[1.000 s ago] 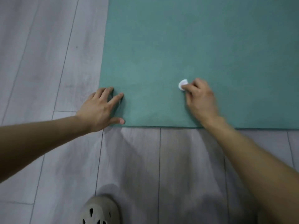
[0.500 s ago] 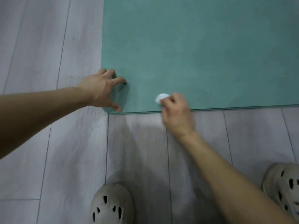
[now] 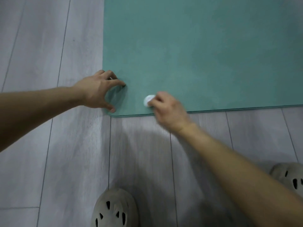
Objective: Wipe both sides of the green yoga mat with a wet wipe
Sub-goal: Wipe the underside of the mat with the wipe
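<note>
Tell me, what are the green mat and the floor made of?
The green mat looks like soft matte foam or rubber: thin, dull, faintly textured. The floor looks like grey wood-look planks, smooth, with seams; laminate or vinyl, can't tell.

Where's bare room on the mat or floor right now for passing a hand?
Free: the green yoga mat beyond and right of the right hand; the floor left of the mat. Crowded: the mat's near-left corner, where the left hand touches it and the right hand holds the wet wipe.
</note>
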A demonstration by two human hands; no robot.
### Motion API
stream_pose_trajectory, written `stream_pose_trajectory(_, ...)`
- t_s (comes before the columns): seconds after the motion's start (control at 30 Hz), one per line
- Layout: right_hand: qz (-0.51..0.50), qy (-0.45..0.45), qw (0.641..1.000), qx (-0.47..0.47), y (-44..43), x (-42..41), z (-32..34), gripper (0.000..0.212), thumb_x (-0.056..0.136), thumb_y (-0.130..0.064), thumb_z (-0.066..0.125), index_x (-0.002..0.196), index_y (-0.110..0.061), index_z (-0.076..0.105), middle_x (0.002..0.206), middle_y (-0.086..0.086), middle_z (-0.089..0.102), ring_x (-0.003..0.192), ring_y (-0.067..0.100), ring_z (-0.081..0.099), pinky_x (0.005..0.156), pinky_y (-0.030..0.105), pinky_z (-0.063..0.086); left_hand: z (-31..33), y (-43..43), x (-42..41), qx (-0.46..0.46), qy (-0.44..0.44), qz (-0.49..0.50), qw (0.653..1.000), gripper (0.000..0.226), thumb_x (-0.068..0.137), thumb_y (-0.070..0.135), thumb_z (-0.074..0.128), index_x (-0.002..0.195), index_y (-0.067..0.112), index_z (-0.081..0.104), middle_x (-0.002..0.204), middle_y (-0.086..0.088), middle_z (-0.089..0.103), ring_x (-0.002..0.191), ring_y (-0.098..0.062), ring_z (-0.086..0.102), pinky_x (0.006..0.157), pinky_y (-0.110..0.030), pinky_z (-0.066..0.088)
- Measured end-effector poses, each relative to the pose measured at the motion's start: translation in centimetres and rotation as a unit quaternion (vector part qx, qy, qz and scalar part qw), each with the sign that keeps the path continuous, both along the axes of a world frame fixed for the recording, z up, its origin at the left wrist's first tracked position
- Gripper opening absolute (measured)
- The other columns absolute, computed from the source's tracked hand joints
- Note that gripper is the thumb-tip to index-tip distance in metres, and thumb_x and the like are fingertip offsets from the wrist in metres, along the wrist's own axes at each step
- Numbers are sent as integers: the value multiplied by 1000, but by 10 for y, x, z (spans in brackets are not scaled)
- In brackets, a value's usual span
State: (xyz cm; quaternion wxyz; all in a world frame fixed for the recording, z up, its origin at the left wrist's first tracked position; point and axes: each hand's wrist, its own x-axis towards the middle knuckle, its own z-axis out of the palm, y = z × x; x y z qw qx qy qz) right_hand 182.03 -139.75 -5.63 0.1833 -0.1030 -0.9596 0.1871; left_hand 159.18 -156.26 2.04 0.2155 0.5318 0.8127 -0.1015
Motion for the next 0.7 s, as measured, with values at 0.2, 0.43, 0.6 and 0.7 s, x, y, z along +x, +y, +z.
stream_pose_trajectory(0.2,-201,25,976,-79,18,-14,3,17,94,-7,62,102,-14,75,93,10,59,87,33,59,74,47,53,-6,-12,8,27,13,24,999,110,66,63,91,157,33,40,154,-1,42,140,-27,41,108,-51,49)
stream_pose_trajectory(0.43,36,-15,998,56,85,-73,2,19,96,-13,58,104,-14,75,94,13,57,86,35,58,68,44,52,-9,-26,2,-8,10,148,989,136,56,91,76,166,33,20,165,-3,34,150,-31,34,122,-54,35)
stream_pose_trajectory(0.6,-290,-4,955,-68,142,-85,7,26,96,-15,50,103,-11,76,109,15,63,105,38,63,91,39,49,-9,-25,7,-3,2,159,987,130,63,82,80,167,31,20,168,-3,32,150,-29,34,120,-52,40)
stream_pose_trajectory(0.7,53,3,996,-74,45,-75,3,15,97,-9,59,101,-11,74,99,10,62,94,31,61,82,39,52,-9,-28,7,3,-6,165,986,130,63,80,82,168,31,22,169,-2,31,151,-29,34,119,-51,41)
